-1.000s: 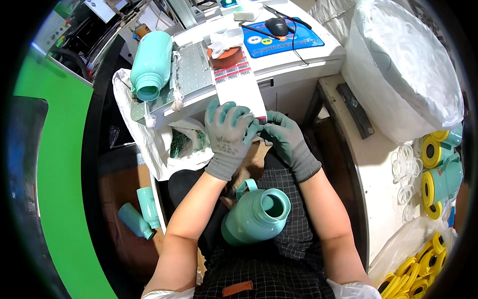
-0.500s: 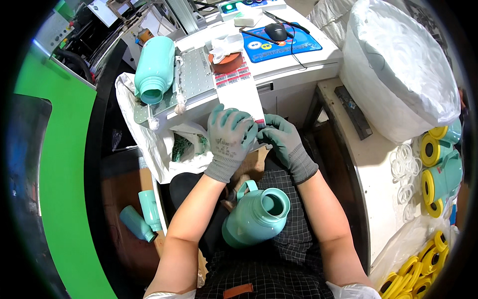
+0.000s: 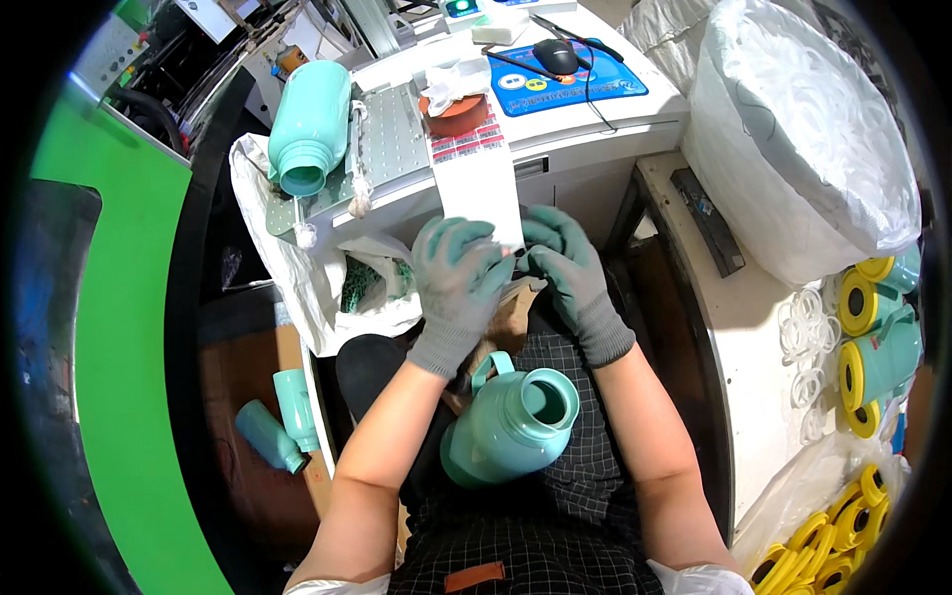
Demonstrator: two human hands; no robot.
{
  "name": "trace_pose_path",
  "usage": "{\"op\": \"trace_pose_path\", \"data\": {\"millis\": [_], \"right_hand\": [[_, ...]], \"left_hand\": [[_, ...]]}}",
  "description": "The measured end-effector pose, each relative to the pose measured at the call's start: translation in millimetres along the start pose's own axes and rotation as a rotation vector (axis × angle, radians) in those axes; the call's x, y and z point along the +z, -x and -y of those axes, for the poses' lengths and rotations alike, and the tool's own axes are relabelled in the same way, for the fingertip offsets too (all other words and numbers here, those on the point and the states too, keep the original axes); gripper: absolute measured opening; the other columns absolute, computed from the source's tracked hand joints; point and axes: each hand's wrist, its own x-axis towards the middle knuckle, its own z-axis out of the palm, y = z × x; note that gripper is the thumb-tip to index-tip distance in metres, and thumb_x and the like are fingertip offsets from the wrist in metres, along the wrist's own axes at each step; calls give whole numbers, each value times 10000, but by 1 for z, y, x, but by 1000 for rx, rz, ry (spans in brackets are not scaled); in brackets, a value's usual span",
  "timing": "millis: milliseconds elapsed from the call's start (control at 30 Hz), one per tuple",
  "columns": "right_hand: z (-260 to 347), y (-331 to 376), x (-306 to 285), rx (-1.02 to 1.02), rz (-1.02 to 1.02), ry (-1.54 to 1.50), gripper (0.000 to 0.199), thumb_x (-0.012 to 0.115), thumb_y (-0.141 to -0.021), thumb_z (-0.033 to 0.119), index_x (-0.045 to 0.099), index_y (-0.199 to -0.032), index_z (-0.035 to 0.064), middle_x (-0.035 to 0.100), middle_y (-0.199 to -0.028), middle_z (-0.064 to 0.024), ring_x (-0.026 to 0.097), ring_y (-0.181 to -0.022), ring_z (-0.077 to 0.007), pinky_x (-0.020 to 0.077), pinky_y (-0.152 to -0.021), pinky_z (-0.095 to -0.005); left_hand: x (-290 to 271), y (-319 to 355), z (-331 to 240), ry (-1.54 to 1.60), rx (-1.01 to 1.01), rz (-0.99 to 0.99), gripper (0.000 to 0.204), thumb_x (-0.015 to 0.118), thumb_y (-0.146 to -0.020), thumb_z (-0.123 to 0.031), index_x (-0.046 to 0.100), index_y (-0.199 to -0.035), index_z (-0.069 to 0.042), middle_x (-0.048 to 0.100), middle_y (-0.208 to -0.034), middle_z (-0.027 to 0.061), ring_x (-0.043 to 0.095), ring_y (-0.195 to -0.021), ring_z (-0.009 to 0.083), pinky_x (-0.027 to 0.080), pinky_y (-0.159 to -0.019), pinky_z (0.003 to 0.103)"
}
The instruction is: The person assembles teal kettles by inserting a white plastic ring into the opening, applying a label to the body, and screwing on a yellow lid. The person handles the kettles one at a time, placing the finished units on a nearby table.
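Observation:
A white sheet of small red-and-white labels (image 3: 480,190) hangs over the table's front edge, its lower part bare. My left hand (image 3: 456,273), in a grey-green knit glove, has its fingers bent and pressed at the sheet's lower end. My gloved right hand (image 3: 567,260) pinches at the same corner, fingertips nearly meeting the left ones. Between them shows a small dark and reddish bit, apparently a label, mostly hidden by the fingers. A teal jug with a handle (image 3: 501,436) stands open-mouthed in my lap, touched by neither hand.
A teal bottle body (image 3: 312,124) lies on a perforated metal plate (image 3: 392,134). Brown tape (image 3: 456,117) rests on the labels. A mouse (image 3: 555,57) lies on a blue mat. At right are a big white bag (image 3: 793,149), white rings (image 3: 808,332) and yellow lids (image 3: 828,540).
The red label seen at the sheet's lower corner no longer shows there; that end looks white. Both hands have shifted slightly, with fingertips closer together. The jug stays in my lap.

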Motion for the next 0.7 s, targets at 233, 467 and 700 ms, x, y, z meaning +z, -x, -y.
{"op": "trace_pose_path", "data": {"millis": [233,467,700], "right_hand": [[87,143,-19,297,-263,223,345,481,-1110,267,611,-1281,-3,687,-894,-78,557,-563,-87,423,-500,-204],[107,265,-30,732,-85,168,759,542,-1042,401,273,-1620,-11,595,-1399,-165,686,-1092,-209,593,-825,-303],[75,269,13,537,-224,86,801,681,-945,285,340,-1606,-10,586,-1432,-140,654,-1162,-190,550,-947,-300]], "left_hand": [[-65,115,-75,823,-680,49,187,776,-849,3,734,-1031,3,731,-950,119,701,-861,168,568,-785,311],[-72,107,-157,955,43,467,193,795,-866,-241,714,-983,-109,713,-1004,59,723,-918,250,591,-799,392],[-113,102,-116,805,-209,84,216,752,-876,-77,726,-1089,-95,731,-1027,77,722,-921,198,597,-784,357]]}}
